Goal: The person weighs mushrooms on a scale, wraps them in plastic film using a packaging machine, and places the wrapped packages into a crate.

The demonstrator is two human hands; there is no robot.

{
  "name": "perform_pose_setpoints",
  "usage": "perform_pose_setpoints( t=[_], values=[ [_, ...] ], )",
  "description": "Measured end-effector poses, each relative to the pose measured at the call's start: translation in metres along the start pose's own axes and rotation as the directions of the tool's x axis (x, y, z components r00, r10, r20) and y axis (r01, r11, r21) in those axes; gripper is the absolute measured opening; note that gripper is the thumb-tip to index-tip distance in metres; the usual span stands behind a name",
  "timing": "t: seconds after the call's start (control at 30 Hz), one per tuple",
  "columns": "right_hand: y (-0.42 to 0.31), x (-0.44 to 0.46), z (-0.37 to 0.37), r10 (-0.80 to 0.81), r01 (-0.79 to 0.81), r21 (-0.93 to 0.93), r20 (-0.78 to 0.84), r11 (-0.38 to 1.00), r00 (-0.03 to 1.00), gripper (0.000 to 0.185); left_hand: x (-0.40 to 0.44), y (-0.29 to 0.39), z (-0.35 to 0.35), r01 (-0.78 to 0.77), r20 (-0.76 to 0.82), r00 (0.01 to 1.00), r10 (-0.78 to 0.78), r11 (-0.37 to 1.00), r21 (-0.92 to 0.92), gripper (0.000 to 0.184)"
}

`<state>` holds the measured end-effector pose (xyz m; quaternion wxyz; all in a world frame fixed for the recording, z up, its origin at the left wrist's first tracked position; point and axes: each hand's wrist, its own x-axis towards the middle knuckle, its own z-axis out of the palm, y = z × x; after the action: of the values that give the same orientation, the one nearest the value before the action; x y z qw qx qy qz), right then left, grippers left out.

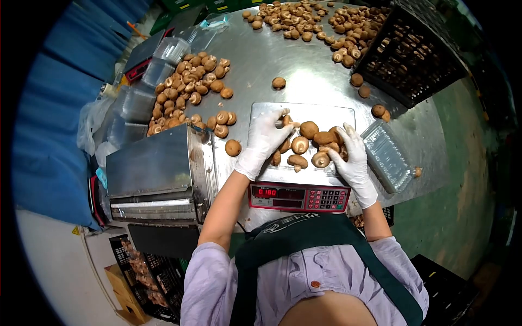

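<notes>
A digital scale [299, 198] stands in front of me with a red 0180 on its display. On its metal pan [259, 111] lie several brown shiitake mushrooms [299, 145], some with pale stems upward. My left hand [265, 138], in a white glove, curls over the pan's left side, with a mushroom [288, 121] between fingers and thumb. At the right side my gloved right hand [353, 161] cups round mushrooms [325, 138], its fingertips and thumb against them. Parts of the mushrooms under both hands are hidden.
A clear plastic tray [389, 155] lies right of the scale. Mushroom piles [190, 81] cover the table's left and far side. A black crate [413, 54] of mushrooms tilts at the right. A metal-topped machine [149, 163] and stacked clear trays [136, 103] stand left.
</notes>
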<state>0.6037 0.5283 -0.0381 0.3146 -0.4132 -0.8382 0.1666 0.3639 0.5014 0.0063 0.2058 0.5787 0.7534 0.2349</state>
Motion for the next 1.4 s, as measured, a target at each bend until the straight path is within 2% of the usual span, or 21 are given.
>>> perform_pose_setpoints(
  t=[0.07,0.13,0.2,0.27,0.33,0.43,0.53,0.6,0.7,0.73,0.8,0.83,0.87,0.93,0.97,1.03,1.13,1.17,1.2,1.27,1.4],
  values=[
    [0.003,-0.001,0.005,-0.028,0.027,-0.065,-0.01,0.997,1.0,0.058,0.005,-0.017,0.009,-0.375,-0.286,0.905,0.315,0.908,-0.186,0.034],
    [0.004,-0.001,0.006,-0.018,0.017,-0.034,-0.023,0.999,1.0,0.057,0.006,-0.022,0.006,-0.472,-0.309,0.86,0.406,0.863,-0.181,0.031],
    [0.004,-0.002,0.006,-0.019,0.018,-0.038,-0.022,0.999,1.0,0.056,0.005,-0.026,0.003,-0.573,-0.157,0.819,0.553,0.806,-0.148,0.03],
    [0.003,0.0,0.007,-0.022,0.021,-0.041,-0.025,0.999,0.999,0.055,0.001,-0.033,0.002,-0.388,0.07,0.899,0.433,0.859,-0.333,0.035],
    [0.001,0.0,0.007,-0.006,0.005,-0.013,-0.015,1.0,1.0,0.054,-0.005,-0.026,-0.004,-0.129,0.243,0.921,0.305,0.826,-0.549,0.037],
    [-0.001,0.002,0.008,-0.023,0.023,-0.023,-0.006,0.999,1.0,0.055,-0.008,-0.035,0.008,-0.351,0.085,0.91,0.406,0.862,-0.366,0.036],
    [-0.003,0.004,0.007,-0.022,0.022,0.01,0.001,1.0,1.0,0.054,-0.008,-0.041,0.013,-0.415,-0.012,0.904,0.428,0.868,-0.273,0.037],
    [-0.002,0.006,0.001,-0.019,0.018,0.037,0.006,0.999,1.0,0.053,-0.012,-0.044,0.008,-0.414,-0.06,0.906,0.418,0.852,-0.321,0.037],
    [0.008,0.002,-0.009,0.173,-0.155,0.361,-0.018,0.92,0.985,0.045,-0.019,-0.057,-0.002,-0.353,-0.233,0.931,0.279,0.849,-0.393,0.036],
    [0.019,0.0,-0.011,0.161,-0.133,0.301,-0.071,0.944,0.984,0.044,-0.026,-0.052,-0.013,-0.309,-0.268,0.937,0.224,0.889,-0.337,0.034],
    [0.03,-0.006,-0.02,0.301,-0.256,0.361,-0.072,0.897,0.951,0.042,-0.04,-0.051,-0.023,-0.082,-0.252,0.964,-0.084,0.809,-0.582,0.031],
    [0.03,-0.006,-0.032,0.303,-0.277,0.263,-0.064,0.924,0.951,0.04,-0.041,-0.069,-0.021,-0.076,-0.27,0.958,-0.096,0.824,-0.562,0.03],
    [0.038,-0.01,-0.03,0.385,-0.337,0.383,-0.054,0.86,0.921,0.037,-0.043,-0.088,-0.02,-0.067,-0.287,0.952,-0.109,0.839,-0.541,0.03],
    [0.04,-0.011,-0.041,0.493,-0.48,0.363,0.064,0.799,0.868,0.031,-0.056,-0.093,-0.024,0.0,-0.285,0.944,-0.169,0.86,-0.511,0.03],
    [0.043,-0.011,-0.043,0.489,-0.477,0.361,0.064,0.801,0.87,0.031,-0.061,-0.096,-0.026,0.123,-0.197,0.95,-0.241,0.872,-0.474,0.031],
    [0.044,-0.013,-0.046,0.525,-0.603,0.343,0.298,0.72,0.797,0.028,-0.068,-0.088,-0.03,0.328,-0.022,0.929,-0.369,0.852,-0.408,0.035],
    [0.029,-0.01,-0.048,0.52,-0.656,0.228,0.449,0.719,0.726,0.027,-0.07,-0.081,-0.024,0.382,0.159,0.923,-0.349,0.873,-0.304,0.034],
    [0.023,-0.009,-0.048,0.493,-0.635,0.213,0.468,0.743,0.734,0.027,-0.07,-0.074,-0.021,0.425,0.245,0.905,-0.347,0.764,-0.486,0.03],
    [0.02,-0.01,-0.044,0.515,-0.705,0.327,0.504,0.629,0.693,0.024,-0.067,-0.071,-0.018,0.475,0.319,0.879,-0.353,0.694,-0.54,0.027],
    [0.015,-0.009,-0.044,0.526,-0.708,0.325,0.494,0.627,0.693,0.021,-0.062,-0.069,-0.009,0.501,0.359,0.865,-0.351,0.633,-0.59,0.023],
    [0.012,-0.022,-0.035,0.535,-0.689,0.422,0.435,0.59,0.724,0.013,-0.056,-0.076,-0.012,0.481,0.35,0.876,-0.331,0.636,-0.603,0.015]
  ],
)
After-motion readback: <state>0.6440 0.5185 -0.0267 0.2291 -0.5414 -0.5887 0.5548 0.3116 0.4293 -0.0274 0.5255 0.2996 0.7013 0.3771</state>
